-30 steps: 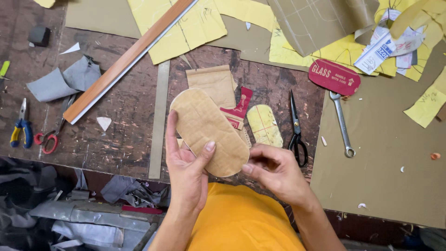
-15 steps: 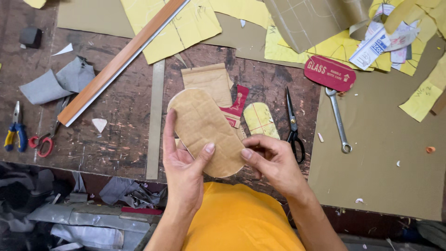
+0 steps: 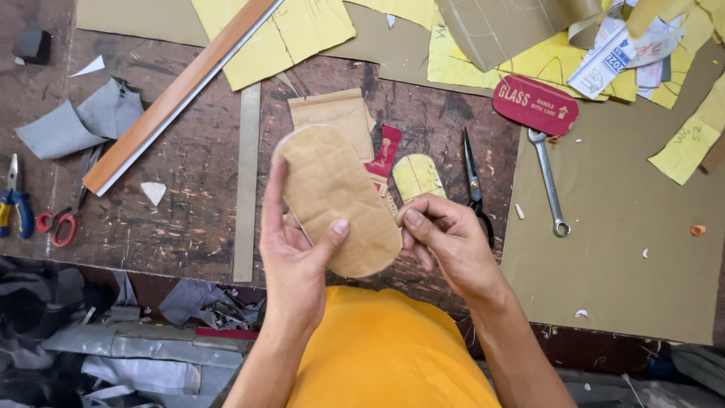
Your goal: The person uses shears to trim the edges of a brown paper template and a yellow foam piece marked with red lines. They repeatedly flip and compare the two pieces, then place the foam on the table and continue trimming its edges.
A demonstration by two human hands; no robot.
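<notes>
While the left hand point(image 3: 296, 261) pinches a tan, sole-shaped cardboard piece point(image 3: 334, 198) between thumb and fingers, the right hand point(image 3: 445, 238) grips its lower right edge with curled fingertips — both hands are closed on the same piece. It is held up above the scarred wooden workbench point(image 3: 189, 166), in front of the person's yellow shirt point(image 3: 385, 351). Its long axis runs on a diagonal: the rounded, wider end points up and to the left, away from the person, and the other rounded end points down and to the right, toward the right hand.

Counted: one held piece; one flat tan cut-out point(image 3: 332, 113) lying on the bench just behind it; one small yellow rounded pattern point(image 3: 418, 176) beside a red scrap point(image 3: 385, 149); two pairs of scissors — a black pair point(image 3: 474, 181) near the right hand and a red-handled pair point(image 3: 64, 215) far left; one pair of pliers with blue and yellow grips point(image 3: 15, 200); one wrench point(image 3: 549, 181) on the brown board point(image 3: 627, 249); one red oval sticker point(image 3: 536, 104); one long wooden straightedge point(image 3: 177, 94); one narrow card strip point(image 3: 246, 181).

Against the frame half a second earlier, the grip and the tilt of the piece are the same; the hands sit almost where they were, and nothing on the bench has been moved.
</notes>
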